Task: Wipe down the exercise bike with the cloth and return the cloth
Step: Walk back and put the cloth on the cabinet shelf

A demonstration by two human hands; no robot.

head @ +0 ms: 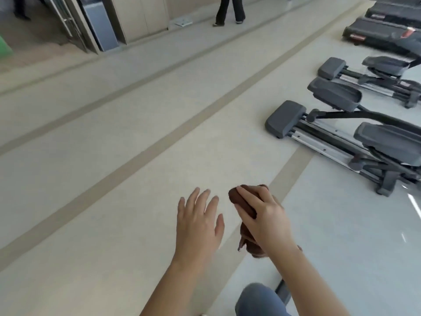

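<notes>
My right hand (262, 215) is closed around a bunched brown cloth (241, 200), which sticks out past the fingers and hangs below the palm. Beside it on the left, my left hand (198, 222) is held flat with its fingers spread and nothing in it. Both hands hover over the pale gym floor. A short dark bar (283, 291) shows at the bottom by my knee; I cannot tell what it belongs to. No exercise bike is clearly recognisable in this view.
Grey elliptical trainers (341, 126) stand in a row on the right, with treadmills (385, 30) behind them. A person's legs (230, 10) are far off by the back wall. Tan stripes (145, 147) cross the floor. My knee in blue jeans (259, 299) is at the bottom.
</notes>
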